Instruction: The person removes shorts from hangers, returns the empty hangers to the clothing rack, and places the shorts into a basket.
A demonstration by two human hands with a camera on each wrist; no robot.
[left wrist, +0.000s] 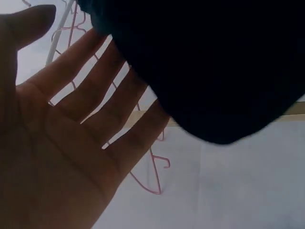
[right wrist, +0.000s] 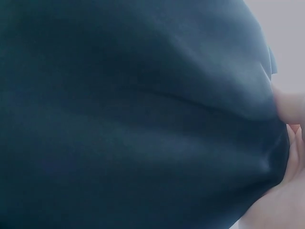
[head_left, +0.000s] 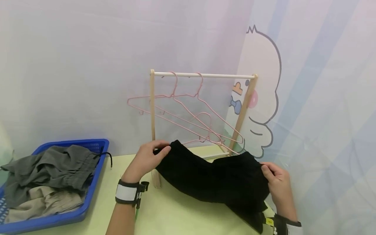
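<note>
A black garment [head_left: 211,179], its exact kind not clear from its folds, is spread between both hands above the table. My left hand [head_left: 149,159] is at its left upper corner. In the left wrist view the fingers of the left hand [left wrist: 71,124] stretch straight, tips hidden behind the dark cloth [left wrist: 209,71], and the thumb stands apart from it. At the other end my right hand [head_left: 277,179] pinches the garment's edge between thumb and fingers. Cloth [right wrist: 133,119] fills most of the right wrist view, bunched at the fingers.
Behind the garment stands a small wood-and-white rack [head_left: 152,107] with two pink hangers [head_left: 202,98] on its bar. Another pink hanger [head_left: 210,122] is lower, partly hidden by cloth. To the left, a blue basket [head_left: 94,199] holds grey and beige clothes on the yellow-green table [head_left: 117,173].
</note>
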